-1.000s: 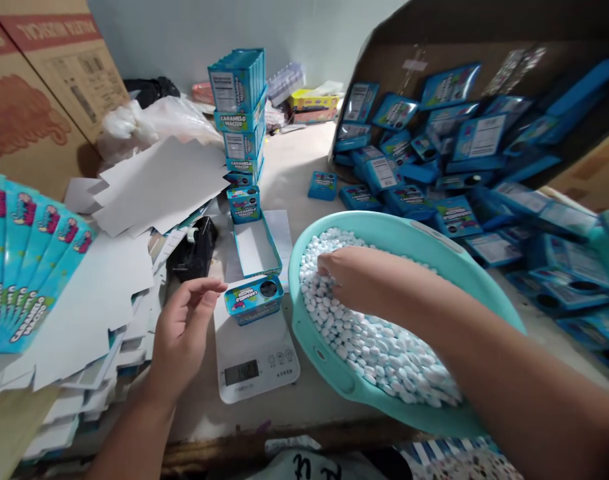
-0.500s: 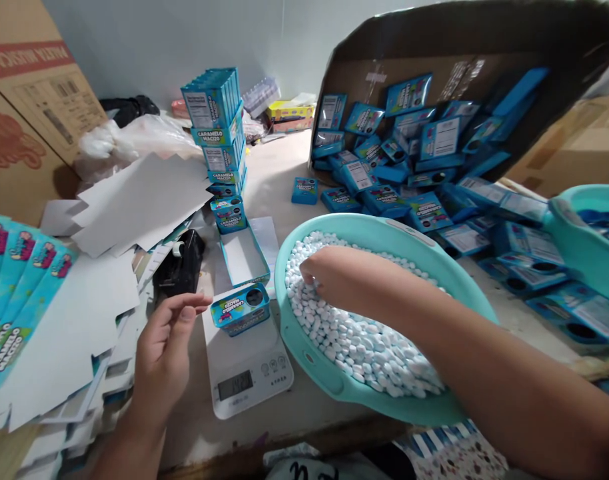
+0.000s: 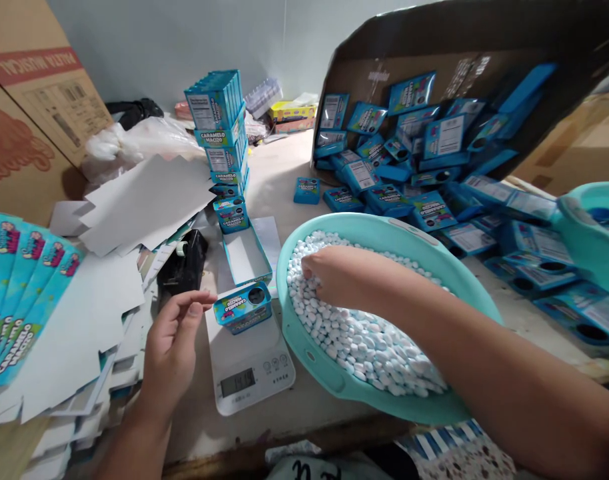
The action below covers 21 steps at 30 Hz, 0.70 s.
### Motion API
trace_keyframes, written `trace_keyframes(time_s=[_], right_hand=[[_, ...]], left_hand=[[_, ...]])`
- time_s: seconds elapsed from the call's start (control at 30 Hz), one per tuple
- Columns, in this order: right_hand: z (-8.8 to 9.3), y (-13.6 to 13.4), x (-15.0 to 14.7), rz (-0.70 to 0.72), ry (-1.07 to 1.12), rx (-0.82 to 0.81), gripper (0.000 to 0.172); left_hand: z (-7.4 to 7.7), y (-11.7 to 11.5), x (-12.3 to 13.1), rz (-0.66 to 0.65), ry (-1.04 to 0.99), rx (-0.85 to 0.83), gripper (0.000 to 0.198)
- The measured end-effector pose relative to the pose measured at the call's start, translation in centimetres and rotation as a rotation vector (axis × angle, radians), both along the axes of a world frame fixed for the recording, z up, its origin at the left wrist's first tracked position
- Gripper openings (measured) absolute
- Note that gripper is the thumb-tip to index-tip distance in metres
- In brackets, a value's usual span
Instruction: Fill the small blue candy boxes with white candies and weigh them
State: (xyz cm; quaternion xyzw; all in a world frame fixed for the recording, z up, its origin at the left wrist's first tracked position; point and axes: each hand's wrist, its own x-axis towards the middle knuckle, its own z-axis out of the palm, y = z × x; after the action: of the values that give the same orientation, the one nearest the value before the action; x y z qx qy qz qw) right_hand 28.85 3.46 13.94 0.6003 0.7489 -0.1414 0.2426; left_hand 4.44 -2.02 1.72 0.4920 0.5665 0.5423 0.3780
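My right hand [image 3: 329, 273] is curled down into white pillow-shaped candies [image 3: 379, 347]. Its fingertips are partly hidden among them at the left side of a turquoise tub [image 3: 484, 307]. A small blue candy box [image 3: 243, 309] stands on a white kitchen scale [image 3: 254, 387], its printed panel and dark round window facing up. Beside that box, my left hand [image 3: 177, 340] is held with fingers stretched and thumb apart, holding nothing. Its fingertips come close to the box's left end; whether they touch it I cannot tell.
Behind the scale lies an open display tray [image 3: 245, 257], with stacked filled trays [image 3: 219, 127] beyond. Flat cardboard sheets [image 3: 139, 200] and printed blue cards [image 3: 29, 293] cover the left. A tipped carton [image 3: 434, 40] spills blue boxes at the right, near another turquoise tub [image 3: 584, 227].
The view has shifted slightly. My right hand stays in the candies and my left hand beside the box. The last digits on the scale display look different.
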Motion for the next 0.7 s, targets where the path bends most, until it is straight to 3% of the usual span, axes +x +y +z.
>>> trace_keyframes(time_s=[0.3,0.5,0.7], right_hand=[[-2.1,0.5,0.2,0.085,0.011,0.078,0.033],[-2.0,0.9,-0.3,0.067,-0.054,0.084,0.030],[-4.4,1.7,1.4,0.037,0.135,0.259,0.018]], left_hand=[[0.3,0.1,0.3,-0.027,0.030,0.057,0.032],[0.5,0.1,0.3,-0.049,0.074,0.075,0.028],[0.6,0.1,0.2,-0.058,0.064,0.081,0.026]])
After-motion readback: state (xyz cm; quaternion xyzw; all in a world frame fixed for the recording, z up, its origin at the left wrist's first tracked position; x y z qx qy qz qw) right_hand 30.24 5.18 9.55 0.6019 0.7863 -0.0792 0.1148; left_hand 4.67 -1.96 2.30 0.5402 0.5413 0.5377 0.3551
